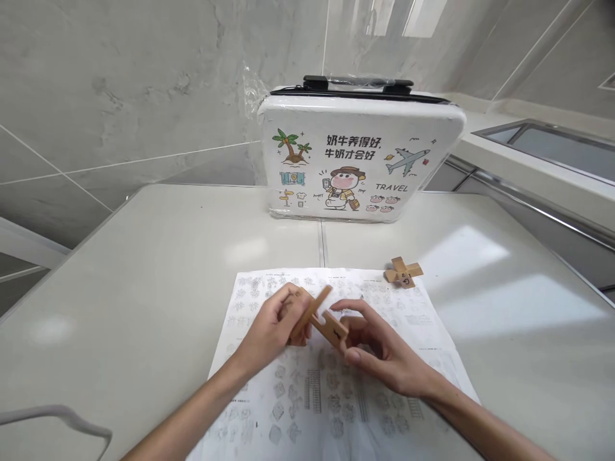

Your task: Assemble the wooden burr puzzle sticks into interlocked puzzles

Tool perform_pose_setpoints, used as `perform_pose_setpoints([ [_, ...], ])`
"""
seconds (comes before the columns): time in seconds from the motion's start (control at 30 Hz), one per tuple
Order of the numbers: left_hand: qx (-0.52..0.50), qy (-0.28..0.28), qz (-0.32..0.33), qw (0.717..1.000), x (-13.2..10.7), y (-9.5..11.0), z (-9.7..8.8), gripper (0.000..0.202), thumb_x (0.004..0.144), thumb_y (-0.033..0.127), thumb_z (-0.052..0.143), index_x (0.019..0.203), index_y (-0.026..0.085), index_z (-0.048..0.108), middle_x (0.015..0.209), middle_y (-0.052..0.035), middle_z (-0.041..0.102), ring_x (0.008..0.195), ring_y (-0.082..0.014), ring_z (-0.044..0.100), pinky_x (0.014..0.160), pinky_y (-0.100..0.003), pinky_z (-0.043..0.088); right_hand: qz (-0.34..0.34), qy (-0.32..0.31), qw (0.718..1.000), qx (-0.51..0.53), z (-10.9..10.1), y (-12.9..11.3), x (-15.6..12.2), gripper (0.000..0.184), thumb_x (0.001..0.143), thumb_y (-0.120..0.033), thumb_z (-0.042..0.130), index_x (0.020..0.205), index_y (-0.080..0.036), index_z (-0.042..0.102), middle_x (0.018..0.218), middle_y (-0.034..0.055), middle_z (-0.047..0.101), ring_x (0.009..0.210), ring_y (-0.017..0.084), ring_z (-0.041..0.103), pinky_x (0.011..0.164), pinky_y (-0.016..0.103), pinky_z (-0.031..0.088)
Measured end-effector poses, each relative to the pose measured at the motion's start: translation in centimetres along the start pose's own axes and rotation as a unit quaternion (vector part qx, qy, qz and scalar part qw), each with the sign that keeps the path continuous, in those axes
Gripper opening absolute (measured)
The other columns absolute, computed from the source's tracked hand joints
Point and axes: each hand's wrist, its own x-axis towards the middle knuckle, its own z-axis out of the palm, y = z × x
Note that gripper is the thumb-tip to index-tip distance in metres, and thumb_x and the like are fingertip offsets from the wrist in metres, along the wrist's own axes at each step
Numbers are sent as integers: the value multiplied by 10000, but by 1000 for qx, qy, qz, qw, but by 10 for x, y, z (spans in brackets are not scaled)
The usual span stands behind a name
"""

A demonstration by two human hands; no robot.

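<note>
My left hand [276, 323] is closed around a light-brown wooden puzzle piece [314, 310], whose straight bar sticks up past the fingers. Part of what this hand grips is hidden by the fingers. Between the thumb and fingers of my right hand [387, 352] is the end of a notched wooden puzzle piece [332, 329] with a black mark on its face. The two pieces meet or overlap; whether they are locked together I cannot tell. Both hands are above a printed instruction sheet [259, 371] covered with small diagrams.
A cross-shaped wooden puzzle assembly [403, 274] with a black mark sits at the sheet's far right corner. Behind stands a white cartoon-printed case [307, 121] in clear plastic film, with a black handle. A grey cable [62, 410] crosses the pale table [144, 275] at lower left.
</note>
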Motion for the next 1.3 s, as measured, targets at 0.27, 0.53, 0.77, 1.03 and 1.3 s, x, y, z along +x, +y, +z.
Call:
perform_pose_setpoints([
  [0.27,-43,210,44,976,9,-11,-8,391,1044,551,597,870,201,589,850,10,537,769,-138,503,719,-253,447,-5,61,980,-190,4,5,4,162,1031,-258,621,1193,-258,607,909,15,630,710,159,535,608,292,437],
  [0.53,-142,81,-40,986,7,-13,1,388,1004,571,657,915,198,600,854,8,539,767,-142,493,711,-253,464,-89,108,935,-325,1,13,9,309,980,-168,631,1270,-269,599,1243,109,650,1087,268,641,879,424,594],
  [0.77,-137,45,-23,989,4,-7,5,396,1003,558,666,841,215,551,809,15,600,718,-137,560,716,-267,499,-151,43,887,-434,1,18,10,658,1021,-195,662,1617,-297,404,1399,144,664,1409,368,520,1097,610,535],
  [1.03,-69,45,8,997,3,-9,0,361,1054,553,583,920,221,542,862,3,647,710,-136,606,722,-284,508,-127,44,901,-414,1,15,11,392,1031,-168,654,1405,-269,593,1166,108,688,1041,297,608,877,485,589],
  [1.3,-117,41,20,992,4,-9,0,400,1068,561,545,870,216,508,781,29,505,628,-114,378,649,-262,394,-106,102,914,-379,-3,14,11,184,1104,-239,524,1138,-242,705,1039,96,673,929,251,641,778,413,568],
])
